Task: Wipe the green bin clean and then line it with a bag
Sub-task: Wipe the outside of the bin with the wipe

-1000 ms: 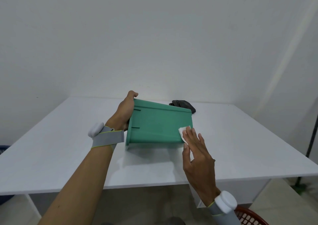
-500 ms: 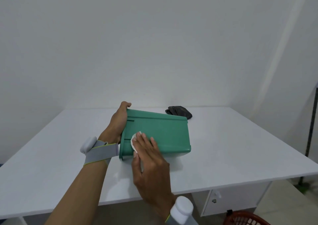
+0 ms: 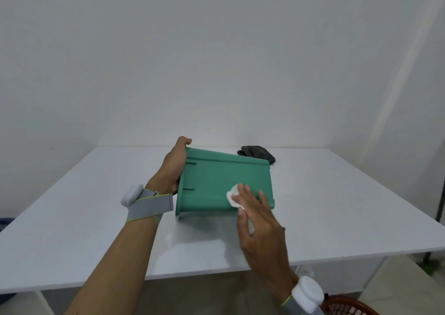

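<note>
Green plastic bin (image 3: 224, 184), laid on its side on the white table (image 3: 337, 206) with long axis left–right, is gripped at its left end by the left hand (image 3: 173, 168), while a white wipe (image 3: 233, 198) is pressed under the flat fingers of the right hand (image 3: 260, 221) to the near-right wall.

Red basket (image 3: 349, 306) cut off by the bottom edge.

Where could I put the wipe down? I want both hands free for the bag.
Bare table lies right of the green bin, in front of the black bag; more lies left of the left hand. The middle is crowded.
</note>
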Available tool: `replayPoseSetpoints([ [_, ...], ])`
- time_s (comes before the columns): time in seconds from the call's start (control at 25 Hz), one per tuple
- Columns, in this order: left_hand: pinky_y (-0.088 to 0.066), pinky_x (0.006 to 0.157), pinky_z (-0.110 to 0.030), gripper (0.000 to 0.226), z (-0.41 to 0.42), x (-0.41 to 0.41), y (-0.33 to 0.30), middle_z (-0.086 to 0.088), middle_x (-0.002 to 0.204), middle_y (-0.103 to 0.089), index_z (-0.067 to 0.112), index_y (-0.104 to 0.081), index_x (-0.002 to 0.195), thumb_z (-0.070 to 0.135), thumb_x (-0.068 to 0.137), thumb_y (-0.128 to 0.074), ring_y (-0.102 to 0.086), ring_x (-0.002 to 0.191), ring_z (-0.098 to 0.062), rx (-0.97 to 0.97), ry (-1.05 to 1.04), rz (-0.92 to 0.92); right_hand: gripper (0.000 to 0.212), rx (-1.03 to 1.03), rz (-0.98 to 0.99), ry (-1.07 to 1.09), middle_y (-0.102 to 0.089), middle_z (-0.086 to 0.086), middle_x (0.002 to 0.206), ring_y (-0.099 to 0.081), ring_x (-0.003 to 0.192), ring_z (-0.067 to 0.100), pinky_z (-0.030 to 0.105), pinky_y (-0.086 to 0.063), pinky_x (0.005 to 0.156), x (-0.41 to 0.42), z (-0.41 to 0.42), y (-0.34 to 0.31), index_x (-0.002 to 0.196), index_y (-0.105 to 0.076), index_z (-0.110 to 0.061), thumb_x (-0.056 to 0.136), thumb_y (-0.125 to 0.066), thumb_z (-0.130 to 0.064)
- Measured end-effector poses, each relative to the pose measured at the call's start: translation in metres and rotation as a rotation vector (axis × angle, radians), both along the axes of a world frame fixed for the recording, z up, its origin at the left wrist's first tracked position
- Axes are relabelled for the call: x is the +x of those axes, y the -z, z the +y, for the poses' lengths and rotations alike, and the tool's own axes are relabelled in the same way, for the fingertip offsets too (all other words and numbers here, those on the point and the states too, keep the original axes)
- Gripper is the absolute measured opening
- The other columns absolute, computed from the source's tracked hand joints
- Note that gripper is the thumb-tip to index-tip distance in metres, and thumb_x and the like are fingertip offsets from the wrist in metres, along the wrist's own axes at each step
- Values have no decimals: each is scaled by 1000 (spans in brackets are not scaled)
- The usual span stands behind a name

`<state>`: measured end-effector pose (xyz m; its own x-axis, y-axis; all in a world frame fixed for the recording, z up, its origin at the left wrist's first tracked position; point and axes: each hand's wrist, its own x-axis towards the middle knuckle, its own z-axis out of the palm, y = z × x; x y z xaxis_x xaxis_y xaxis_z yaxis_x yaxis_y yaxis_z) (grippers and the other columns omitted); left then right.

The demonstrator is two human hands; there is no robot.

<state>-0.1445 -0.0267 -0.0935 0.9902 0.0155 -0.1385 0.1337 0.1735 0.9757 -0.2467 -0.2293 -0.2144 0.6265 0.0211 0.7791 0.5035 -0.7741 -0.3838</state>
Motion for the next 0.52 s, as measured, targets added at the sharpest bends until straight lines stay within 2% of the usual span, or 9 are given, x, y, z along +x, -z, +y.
replayPoseSetpoints([
  [0.12,-52,45,-22,34,-1,1,0,0,54,-64,18,-51,90,50,101,-50,-65,44,-18,-6,-10,1,37,43,22,68,-51,-9,154,-38,150,11,38,-41,119,3,-31,7,139,-65,-19,105,-51,-25],
  [0.24,-51,43,-22,34,-2,1,0,0,53,-64,18,-51,90,49,102,-49,-65,43,-18,2,-23,-3,38,101,27,117,-50,-11,153,-37,151,13,44,-48,113,4,-46,12,138,-66,-18,105,-50,-31],
  [0.4,-50,42,-21,31,-3,-1,-2,3,50,-62,19,-52,90,48,101,-50,-63,42,-17,4,-53,-22,36,81,-9,37,-47,-2,157,-36,151,10,49,-35,122,6,-30,7,134,-67,-14,106,-48,-25],
  [0.52,-49,42,-19,31,-3,-1,-2,5,49,-60,20,-51,88,48,100,-50,-62,40,-16,11,-62,-26,32,29,-4,-26,-35,2,165,-25,157,17,51,-21,127,10,-2,-3,131,-70,-18,106,-48,-22],
])
